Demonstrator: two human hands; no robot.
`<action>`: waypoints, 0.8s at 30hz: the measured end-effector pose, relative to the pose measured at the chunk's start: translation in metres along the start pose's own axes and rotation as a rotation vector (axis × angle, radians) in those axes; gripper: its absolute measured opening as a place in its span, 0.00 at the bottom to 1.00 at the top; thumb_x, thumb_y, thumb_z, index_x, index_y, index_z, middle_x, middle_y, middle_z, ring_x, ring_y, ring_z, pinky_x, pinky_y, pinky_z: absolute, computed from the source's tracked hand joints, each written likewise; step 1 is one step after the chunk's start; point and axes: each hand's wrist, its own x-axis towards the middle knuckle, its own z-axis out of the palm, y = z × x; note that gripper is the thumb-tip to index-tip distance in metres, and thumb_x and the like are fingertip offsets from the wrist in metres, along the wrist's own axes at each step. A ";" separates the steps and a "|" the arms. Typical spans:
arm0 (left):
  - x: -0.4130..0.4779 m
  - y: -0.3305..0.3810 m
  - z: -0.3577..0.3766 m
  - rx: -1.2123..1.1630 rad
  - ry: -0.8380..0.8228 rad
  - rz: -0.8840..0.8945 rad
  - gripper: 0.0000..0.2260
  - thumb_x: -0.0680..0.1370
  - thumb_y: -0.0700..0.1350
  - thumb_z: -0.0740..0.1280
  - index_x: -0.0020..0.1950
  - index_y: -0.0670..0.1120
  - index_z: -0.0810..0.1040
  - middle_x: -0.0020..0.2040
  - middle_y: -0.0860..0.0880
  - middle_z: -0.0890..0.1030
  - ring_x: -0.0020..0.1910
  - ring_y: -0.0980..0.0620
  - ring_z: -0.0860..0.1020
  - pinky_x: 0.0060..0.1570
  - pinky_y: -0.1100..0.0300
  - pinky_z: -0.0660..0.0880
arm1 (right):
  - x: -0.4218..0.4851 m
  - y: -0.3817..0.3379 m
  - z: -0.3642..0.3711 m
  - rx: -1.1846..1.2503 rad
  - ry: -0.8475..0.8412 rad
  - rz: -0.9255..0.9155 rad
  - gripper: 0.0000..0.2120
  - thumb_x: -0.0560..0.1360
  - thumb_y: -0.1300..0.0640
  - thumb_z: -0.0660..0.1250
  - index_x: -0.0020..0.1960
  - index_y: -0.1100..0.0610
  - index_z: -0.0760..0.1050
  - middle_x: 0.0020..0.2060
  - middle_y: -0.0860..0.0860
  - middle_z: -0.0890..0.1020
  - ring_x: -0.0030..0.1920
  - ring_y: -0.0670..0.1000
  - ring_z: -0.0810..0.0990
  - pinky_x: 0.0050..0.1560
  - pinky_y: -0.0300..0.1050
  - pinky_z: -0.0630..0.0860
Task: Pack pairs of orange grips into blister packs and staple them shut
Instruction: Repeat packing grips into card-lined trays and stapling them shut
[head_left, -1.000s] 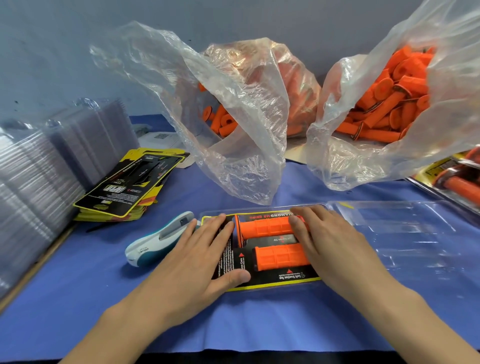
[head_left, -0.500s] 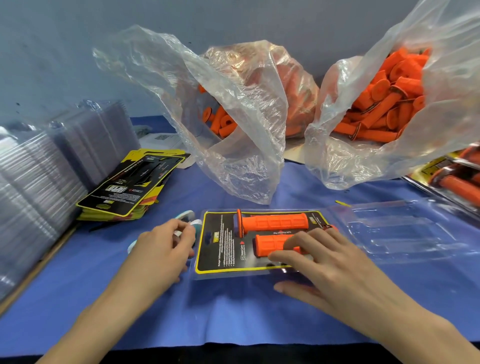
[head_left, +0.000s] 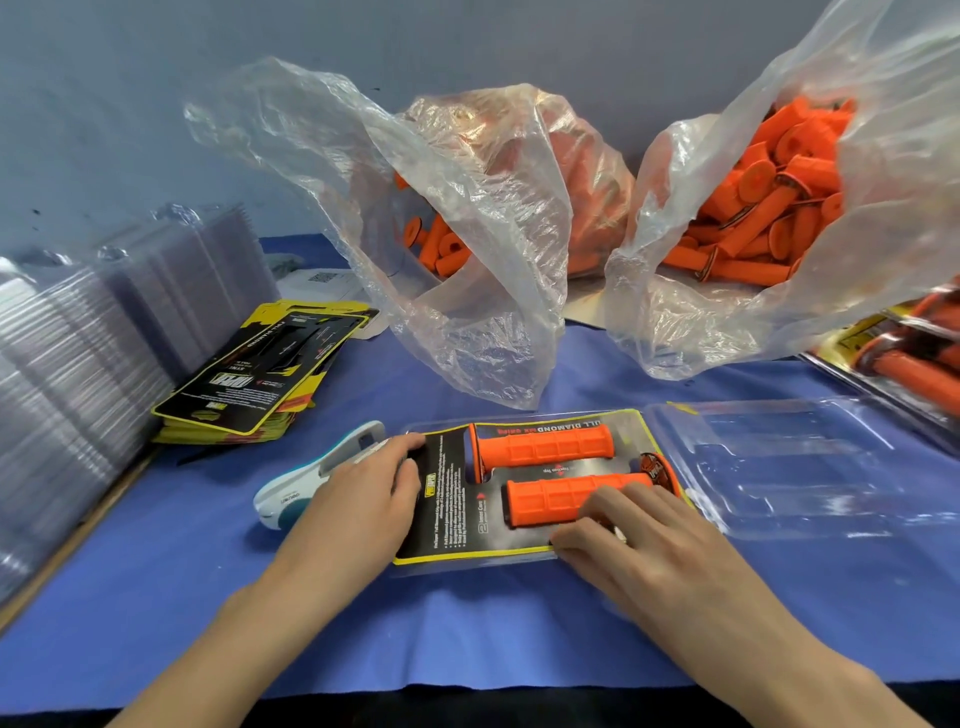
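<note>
A clear blister pack (head_left: 524, 564) lies on the blue cloth in front of me, holding a black-and-yellow card and two orange grips (head_left: 545, 447), the second grip (head_left: 550, 499) just below the first. Its clear lid (head_left: 805, 467) is folded open to the right. My left hand (head_left: 363, 499) holds the pack's left edge with curled fingers and lies partly over a white-and-teal stapler (head_left: 291, 493). My right hand (head_left: 639, 545) rests its fingertips on the lower grip and on the front part of the card.
Two open plastic bags of loose orange grips, one (head_left: 441, 244) behind the pack and one (head_left: 769, 208) at back right. A stack of printed cards (head_left: 260, 384) and stacks of empty clear blisters (head_left: 78, 374) fill the left. Packed grips (head_left: 914, 358) lie at the right edge.
The pack has been turned round, its card text end now at the left. My left hand moved off the card toward the stapler, then to the pack's left edge. My right hand shifted to the lower grip.
</note>
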 end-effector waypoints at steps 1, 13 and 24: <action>0.000 -0.001 0.001 0.001 -0.014 -0.005 0.15 0.83 0.48 0.56 0.67 0.59 0.73 0.48 0.54 0.82 0.52 0.49 0.78 0.44 0.55 0.68 | 0.000 0.000 -0.001 0.003 0.010 0.013 0.05 0.79 0.57 0.68 0.44 0.53 0.77 0.40 0.48 0.72 0.39 0.53 0.71 0.42 0.47 0.72; 0.000 -0.009 -0.001 -0.044 -0.038 0.000 0.11 0.83 0.51 0.54 0.62 0.59 0.72 0.39 0.57 0.79 0.43 0.55 0.76 0.41 0.55 0.66 | -0.005 0.000 -0.015 0.005 0.012 0.038 0.12 0.81 0.48 0.65 0.44 0.53 0.80 0.39 0.49 0.77 0.37 0.53 0.75 0.39 0.49 0.77; -0.004 -0.012 -0.002 -0.047 -0.056 0.073 0.12 0.81 0.55 0.59 0.65 0.65 0.69 0.32 0.57 0.79 0.39 0.58 0.78 0.41 0.53 0.74 | -0.002 0.061 -0.035 0.181 -0.064 0.562 0.14 0.78 0.63 0.64 0.61 0.50 0.78 0.55 0.45 0.82 0.58 0.54 0.77 0.55 0.47 0.69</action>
